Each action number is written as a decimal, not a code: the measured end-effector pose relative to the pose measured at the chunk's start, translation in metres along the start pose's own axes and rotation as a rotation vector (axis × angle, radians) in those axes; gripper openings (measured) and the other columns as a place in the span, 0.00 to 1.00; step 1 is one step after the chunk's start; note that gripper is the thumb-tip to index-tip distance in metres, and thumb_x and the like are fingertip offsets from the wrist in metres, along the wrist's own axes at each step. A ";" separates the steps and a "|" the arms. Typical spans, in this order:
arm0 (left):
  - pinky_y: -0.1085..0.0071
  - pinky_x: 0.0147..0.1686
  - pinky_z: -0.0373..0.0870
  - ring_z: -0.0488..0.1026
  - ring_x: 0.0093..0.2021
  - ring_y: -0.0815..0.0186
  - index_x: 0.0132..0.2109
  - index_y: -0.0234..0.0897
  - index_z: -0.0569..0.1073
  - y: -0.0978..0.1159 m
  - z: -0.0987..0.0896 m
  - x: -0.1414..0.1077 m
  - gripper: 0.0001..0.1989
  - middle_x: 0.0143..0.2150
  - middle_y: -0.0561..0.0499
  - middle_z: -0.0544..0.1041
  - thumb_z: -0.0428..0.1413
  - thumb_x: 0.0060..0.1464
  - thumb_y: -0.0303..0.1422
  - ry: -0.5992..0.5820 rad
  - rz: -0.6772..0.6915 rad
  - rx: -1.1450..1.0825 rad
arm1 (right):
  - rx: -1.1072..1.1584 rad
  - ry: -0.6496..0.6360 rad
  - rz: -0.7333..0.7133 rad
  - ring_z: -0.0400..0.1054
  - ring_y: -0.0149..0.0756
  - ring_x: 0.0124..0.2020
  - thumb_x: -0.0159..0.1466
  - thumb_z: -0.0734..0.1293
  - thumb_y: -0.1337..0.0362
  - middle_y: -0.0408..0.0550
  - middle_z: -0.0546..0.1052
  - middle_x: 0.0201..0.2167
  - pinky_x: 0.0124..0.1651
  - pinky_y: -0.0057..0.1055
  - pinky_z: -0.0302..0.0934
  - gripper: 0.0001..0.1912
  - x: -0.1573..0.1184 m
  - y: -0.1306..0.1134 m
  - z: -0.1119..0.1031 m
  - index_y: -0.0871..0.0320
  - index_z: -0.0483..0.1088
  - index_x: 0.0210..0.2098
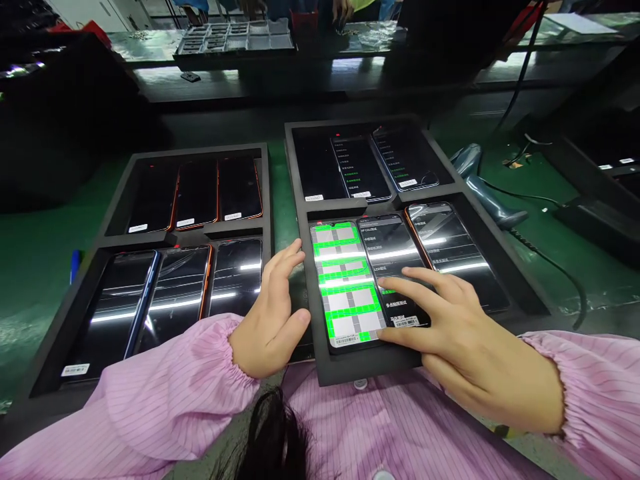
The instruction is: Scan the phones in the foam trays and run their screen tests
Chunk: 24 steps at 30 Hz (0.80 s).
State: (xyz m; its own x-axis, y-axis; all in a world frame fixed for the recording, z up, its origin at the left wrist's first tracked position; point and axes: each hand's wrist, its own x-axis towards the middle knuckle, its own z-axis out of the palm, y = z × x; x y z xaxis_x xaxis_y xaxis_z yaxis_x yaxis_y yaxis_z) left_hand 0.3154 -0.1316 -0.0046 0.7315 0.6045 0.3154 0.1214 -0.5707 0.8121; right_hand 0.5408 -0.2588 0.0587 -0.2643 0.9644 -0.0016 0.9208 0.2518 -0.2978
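A black foam tray (370, 371) at the centre right holds several phones in two rows. In its near left corner a phone (350, 280) shows a white and grey grid with green squares. My right hand (465, 340) has its fingers spread over this phone's lower right edge and the middle phone (393, 247), which shows a text list. Another phone (445, 233) lies to their right with an orange edge. My left hand (275, 313) hovers beside the tray's left wall, fingers apart, holding nothing.
A second foam tray (267, 193) with several dark-screened phones stands at the left. Behind the right tray's side lies a grey-blue handheld scanner (493, 200) with a coiled cable. A compartmented tray (235, 40) and another person's hand (343, 12) are at the far bench.
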 end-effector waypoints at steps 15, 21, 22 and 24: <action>0.46 0.62 0.41 0.39 0.67 0.52 0.64 0.43 0.42 -0.001 0.000 -0.001 0.27 0.68 0.42 0.41 0.41 0.60 0.39 -0.010 -0.035 0.028 | -0.017 0.022 0.035 0.49 0.53 0.58 0.55 0.57 0.74 0.47 0.60 0.58 0.52 0.57 0.49 0.23 0.010 0.009 -0.001 0.46 0.75 0.40; 0.47 0.62 0.42 0.40 0.66 0.52 0.64 0.44 0.42 -0.001 0.000 -0.001 0.28 0.67 0.43 0.42 0.40 0.60 0.41 -0.011 -0.057 0.043 | -0.072 0.010 0.030 0.49 0.53 0.58 0.55 0.56 0.74 0.50 0.60 0.58 0.51 0.56 0.51 0.24 0.033 0.019 -0.003 0.48 0.74 0.43; 0.46 0.62 0.42 0.40 0.66 0.52 0.64 0.44 0.41 -0.001 0.000 -0.001 0.28 0.67 0.43 0.41 0.40 0.60 0.41 -0.014 -0.058 0.043 | -0.081 0.009 0.035 0.49 0.52 0.58 0.56 0.56 0.74 0.50 0.60 0.57 0.51 0.56 0.51 0.24 0.037 0.021 -0.003 0.48 0.74 0.43; 0.46 0.61 0.42 0.40 0.66 0.52 0.64 0.44 0.41 -0.001 -0.001 -0.002 0.28 0.67 0.43 0.41 0.40 0.60 0.41 -0.018 -0.059 0.041 | -0.100 0.004 0.040 0.49 0.52 0.58 0.57 0.56 0.74 0.51 0.60 0.58 0.51 0.55 0.51 0.23 0.047 0.025 -0.004 0.48 0.73 0.44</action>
State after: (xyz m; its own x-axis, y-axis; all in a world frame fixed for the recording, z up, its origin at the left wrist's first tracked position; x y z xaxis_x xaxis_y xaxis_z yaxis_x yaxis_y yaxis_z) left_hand 0.3136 -0.1319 -0.0057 0.7345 0.6275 0.2584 0.1915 -0.5570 0.8081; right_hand 0.5525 -0.2072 0.0550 -0.2258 0.9741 -0.0077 0.9546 0.2197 -0.2011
